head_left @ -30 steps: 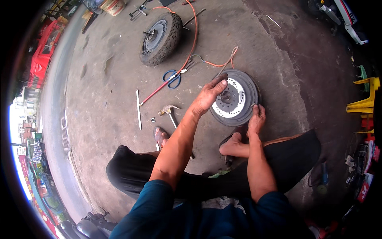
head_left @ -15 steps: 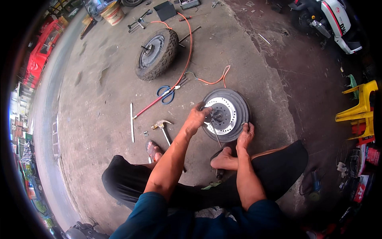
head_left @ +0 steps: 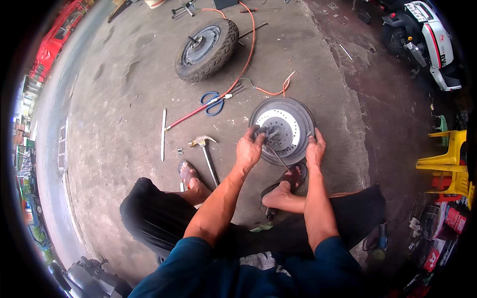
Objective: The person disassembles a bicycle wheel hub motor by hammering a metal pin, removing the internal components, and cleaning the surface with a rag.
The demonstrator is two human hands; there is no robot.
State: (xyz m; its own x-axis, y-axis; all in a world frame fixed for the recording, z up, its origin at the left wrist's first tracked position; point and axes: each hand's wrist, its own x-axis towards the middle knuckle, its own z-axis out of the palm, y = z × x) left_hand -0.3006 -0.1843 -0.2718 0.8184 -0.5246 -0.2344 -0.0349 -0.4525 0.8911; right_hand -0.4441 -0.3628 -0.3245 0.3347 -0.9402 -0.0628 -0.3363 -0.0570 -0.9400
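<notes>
A bare grey hub-motor wheel (head_left: pixel 306 114), without a tyre, stands tilted in front of me, with a silver ring of small holes (head_left: pixel 295 124) around its axle. The fingers of my left hand (head_left: pixel 250 148) are closed beside the axle on the wheel's near left side; what they pinch is hidden. My right hand (head_left: pixel 315 149) grips the wheel's right edge, thumb on the face. A thin dark cable or rod (head_left: pixel 279 157) runs from near the axle toward my right sandal (head_left: pixel 293 176). Left of my hands a claw hammer (head_left: pixel 207 156) lies on the concrete.
Farther off lies a wheel with a knobby tyre (head_left: pixel 211 57). An orange hose (head_left: pixel 252 44) with a red end tube (head_left: pixel 189 116) passes blue-handled scissors (head_left: pixel 212 103). A white strip (head_left: pixel 163 134) lies left. Yellow stools (head_left: pixel 447 159) and a white scooter (head_left: pixel 435 44) stand right.
My right hand has slid up from the lower right rim to its right side. The wheel's face has tilted, and my left hand stays by the axle. The whole view has shifted a little.
</notes>
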